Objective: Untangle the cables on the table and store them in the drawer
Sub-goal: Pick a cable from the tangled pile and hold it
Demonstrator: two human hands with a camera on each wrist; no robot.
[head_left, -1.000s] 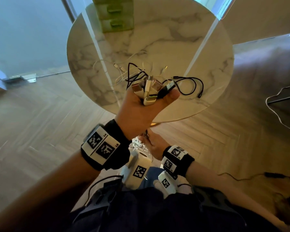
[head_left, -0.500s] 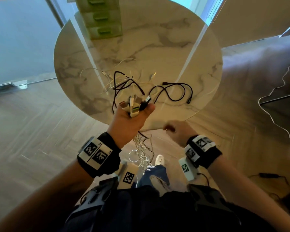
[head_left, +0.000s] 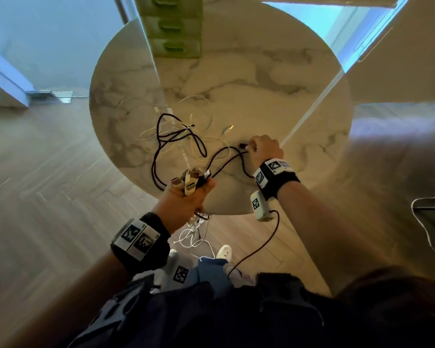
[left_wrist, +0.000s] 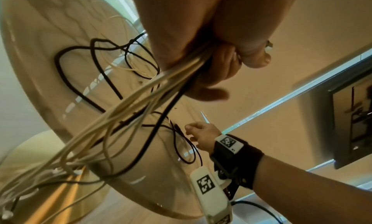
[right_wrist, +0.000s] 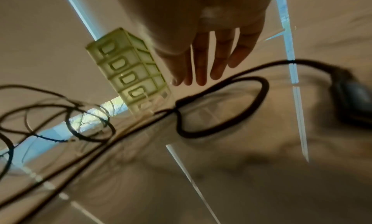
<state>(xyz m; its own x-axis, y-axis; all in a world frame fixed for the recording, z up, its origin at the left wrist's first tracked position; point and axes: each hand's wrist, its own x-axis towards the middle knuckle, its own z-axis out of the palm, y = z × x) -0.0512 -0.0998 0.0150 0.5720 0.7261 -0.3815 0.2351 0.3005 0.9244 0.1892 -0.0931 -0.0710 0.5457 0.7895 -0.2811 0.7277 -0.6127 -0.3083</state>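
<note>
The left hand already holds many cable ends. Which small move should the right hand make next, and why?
Probably the right hand should close on the black cable's plug at its fingertips and draw it away from the white cables. The left hand grips the bundle of plug ends at the edge of the round marble table, while that black cable's loop lies loose on the tabletop.

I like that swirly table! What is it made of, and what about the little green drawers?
The table looks like polished marble or a marble-look top: grey veins, and glossy window reflections. The green drawers look like translucent plastic: light glows through the moulded walls in the right wrist view.
</note>
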